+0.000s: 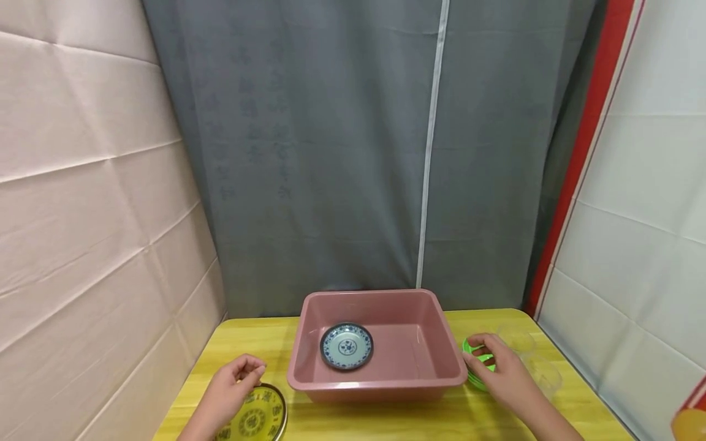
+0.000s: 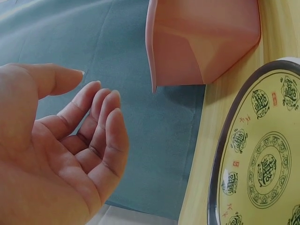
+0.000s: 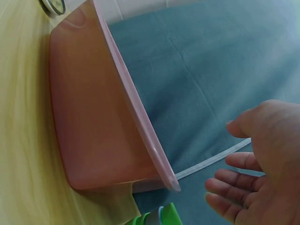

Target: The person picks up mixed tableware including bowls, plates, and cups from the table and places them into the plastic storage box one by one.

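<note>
A yellow plate with green medallions (image 1: 258, 421) (image 2: 262, 164) lies at the table's front left. My left hand (image 1: 239, 375) (image 2: 79, 136) hovers over its left edge, fingers loosely curled, holding nothing. A pink plastic basin (image 1: 380, 385) (image 2: 201, 42) (image 3: 93, 117) stands in the middle with a blue-and-white dish (image 1: 346, 346) on its floor. To its right is a stack of green plates (image 1: 473, 355) (image 3: 159, 217). My right hand (image 1: 493, 362) (image 3: 253, 183) is spread just above that stack, and the right wrist view shows its palm empty.
The yellow wooden table (image 1: 386, 422) is narrow, with fabric walls on the left, back and right. Two clear plastic cups (image 1: 543, 373) stand at the right edge beyond my right hand. Something yellow and red (image 1: 689, 422) shows at the lower right corner.
</note>
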